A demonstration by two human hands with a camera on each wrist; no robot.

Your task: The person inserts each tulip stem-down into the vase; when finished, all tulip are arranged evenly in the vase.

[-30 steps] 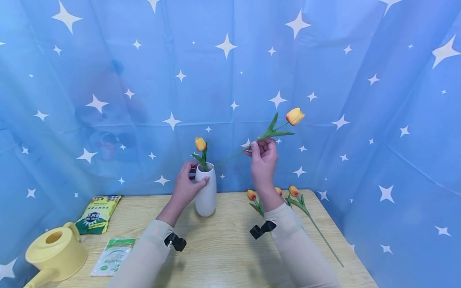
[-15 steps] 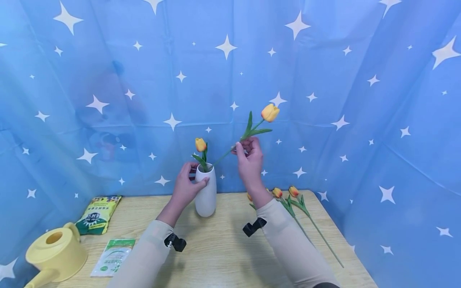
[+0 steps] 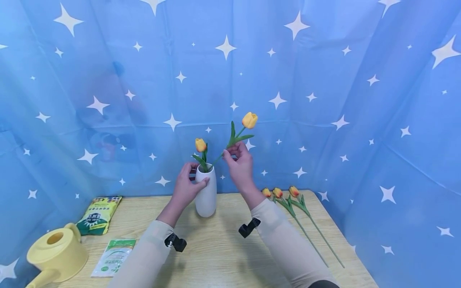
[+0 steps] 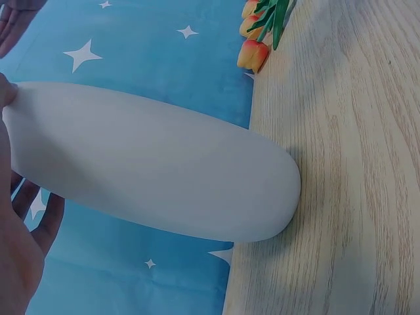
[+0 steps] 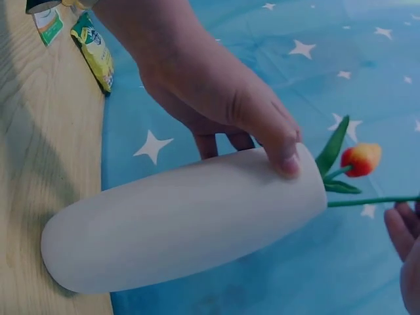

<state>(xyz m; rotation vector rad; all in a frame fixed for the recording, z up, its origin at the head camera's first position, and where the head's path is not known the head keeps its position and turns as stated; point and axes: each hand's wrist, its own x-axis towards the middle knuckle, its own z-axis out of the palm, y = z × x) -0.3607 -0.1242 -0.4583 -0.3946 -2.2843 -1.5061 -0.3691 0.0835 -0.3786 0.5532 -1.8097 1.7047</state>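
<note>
A white vase (image 3: 206, 196) stands upright near the table's back edge. My left hand (image 3: 185, 185) grips it near the rim, thumb in front and fingers behind. One yellow-orange tulip (image 3: 201, 145) stands in the vase, its leaves above the mouth. To the right, my right hand (image 3: 240, 163) pinches the green stem of another yellow tulip (image 3: 249, 120) just below its leaves. That stem slants down to the left into the vase mouth; its lower end is hidden inside. In the right wrist view the stem (image 5: 367, 201) passes over the rim beside the standing tulip.
Several orange-yellow tulips (image 3: 293, 191) lie on the table (image 3: 216, 248) at the right, partly behind my right arm. On the left are a yellow watering can (image 3: 57, 254), a yellow-green bag (image 3: 96, 216) and a white-green packet (image 3: 113, 258). A blue star-patterned curtain (image 3: 201, 96) hangs behind.
My right hand has moved left toward the vase with its tulip, and the stem has gone deeper into the mouth at a steeper slant. My left hand has stayed on the vase.
</note>
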